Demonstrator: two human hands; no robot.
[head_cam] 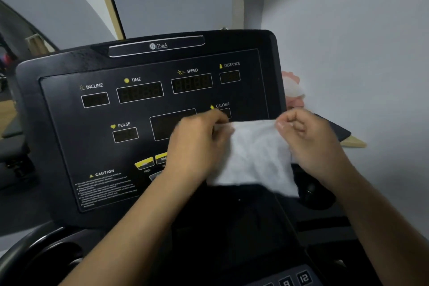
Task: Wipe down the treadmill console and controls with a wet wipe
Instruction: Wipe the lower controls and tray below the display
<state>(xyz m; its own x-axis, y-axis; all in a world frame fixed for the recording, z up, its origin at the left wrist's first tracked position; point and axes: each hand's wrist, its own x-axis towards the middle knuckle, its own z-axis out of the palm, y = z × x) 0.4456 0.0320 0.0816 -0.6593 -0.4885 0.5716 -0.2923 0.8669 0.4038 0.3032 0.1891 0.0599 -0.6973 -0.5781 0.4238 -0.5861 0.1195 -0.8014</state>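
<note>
A black treadmill console (pixel 97 137) fills the view, with dark displays labelled incline, time, speed, distance, calorie and pulse. A white wet wipe (pixel 255 155) hangs spread out in front of the console's lower right part. My left hand (pixel 197 141) pinches its upper left corner and my right hand (pixel 308 139) pinches its upper right corner. The wipe hides part of the panel and some yellow control buttons (pixel 145 162). Whether the wipe touches the console I cannot tell.
Numbered speed keys (pixel 294 280) show at the bottom edge. A cup holder (pixel 58 255) lies at the lower left and another recess (pixel 311 190) at the right. A pink and white packet (pixel 293 90) sits behind the console's right edge. Grey wall stands behind.
</note>
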